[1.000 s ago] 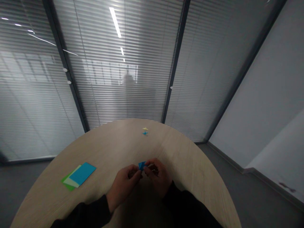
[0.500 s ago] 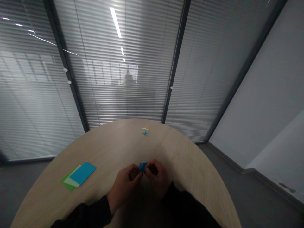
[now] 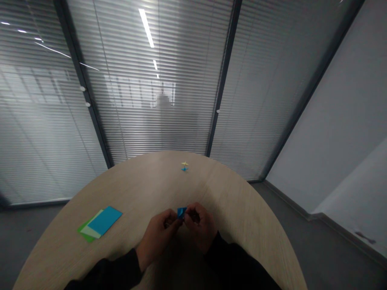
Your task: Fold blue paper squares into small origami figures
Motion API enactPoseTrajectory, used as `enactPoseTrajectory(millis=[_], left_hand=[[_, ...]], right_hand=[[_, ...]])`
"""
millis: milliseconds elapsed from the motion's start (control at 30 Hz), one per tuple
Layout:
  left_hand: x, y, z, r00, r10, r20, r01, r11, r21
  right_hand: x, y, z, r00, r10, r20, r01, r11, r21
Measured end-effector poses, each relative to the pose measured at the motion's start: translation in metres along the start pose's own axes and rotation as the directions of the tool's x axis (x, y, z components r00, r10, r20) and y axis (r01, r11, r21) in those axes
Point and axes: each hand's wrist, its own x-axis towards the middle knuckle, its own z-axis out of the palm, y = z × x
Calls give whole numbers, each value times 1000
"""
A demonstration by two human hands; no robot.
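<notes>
A small folded piece of blue paper (image 3: 181, 212) is pinched between my two hands, low over the near half of the table. My left hand (image 3: 159, 233) grips its left side between thumb and curled fingers. On the other side, my right hand (image 3: 200, 226) holds the right edge, thumb and fingertips pressed together. The fingers cover part of the paper, so its full shape is hidden. To the left lie sheets of paper, a blue sheet (image 3: 105, 220) on top of a pale green sheet (image 3: 90, 231) and a brighter green sheet (image 3: 87, 237).
Farther back on the round wooden table (image 3: 145, 181) stand a tiny yellow folded paper figure (image 3: 184, 163) and a blue one (image 3: 184, 169). Beyond the table's far edge is a glass partition with blinds (image 3: 163, 133). A white wall (image 3: 338, 121) rises on the right.
The blue paper has tilted slightly between my fingertips, showing a different fold. Both hands stay in nearly the same place.
</notes>
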Motion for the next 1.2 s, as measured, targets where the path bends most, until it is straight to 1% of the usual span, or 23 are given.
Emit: enactPoseTrajectory(millis=[167, 300, 400, 500, 567, 667, 733, 800, 933, 1000, 1133, 1200], left_hand=[[0, 4, -1, 1000, -3, 3, 3, 1000, -10], [0, 2, -2, 1000, -10, 12, 10, 1000, -18], [1, 0, -2, 1000, -2, 19, 2, 1000, -24], [1, 0, -2, 1000, -4, 12, 4, 1000, -4], [1, 1, -2, 1000, -16, 16, 16, 1000, 9], [0, 4, -3, 999, -29, 43, 30, 999, -15], [0, 5, -4, 998, -26, 54, 27, 1000, -16], [0, 4, -4, 998, -19, 52, 19, 1000, -3], [1, 0, -4, 999, -27, 38, 28, 999, -38], [1, 0, -4, 999, -35, 42, 36, 999, -24], [1, 0, -3, 997, -43, 63, 41, 998, 42], [1, 0, -4, 996, -51, 73, 48, 998, 37]], right_hand=[[-1, 0, 4, 1000, 30, -8, -29, 998, 50], [-1, 5, 7, 993, 114, -45, -107, 985, 134], [0, 8, 7, 988, 155, -16, -149, 969, 195], [1, 9, 6, 982, 188, -10, -182, 962, 202], [2, 9, 5, 974, 225, 15, -222, 945, 242], [3, 9, 4, 954, 281, 101, -298, 885, 356], [3, 9, 3, 945, 296, 141, -328, 847, 418], [3, 8, 1, 945, 286, 156, -326, 835, 444], [3, 4, 0, 968, 219, 125, -251, 880, 403], [3, 3, -1, 975, 190, 118, -221, 898, 381], [4, 5, -3, 966, 194, 170, -239, 922, 305], [6, 7, -6, 974, 156, 166, -193, 953, 236]])
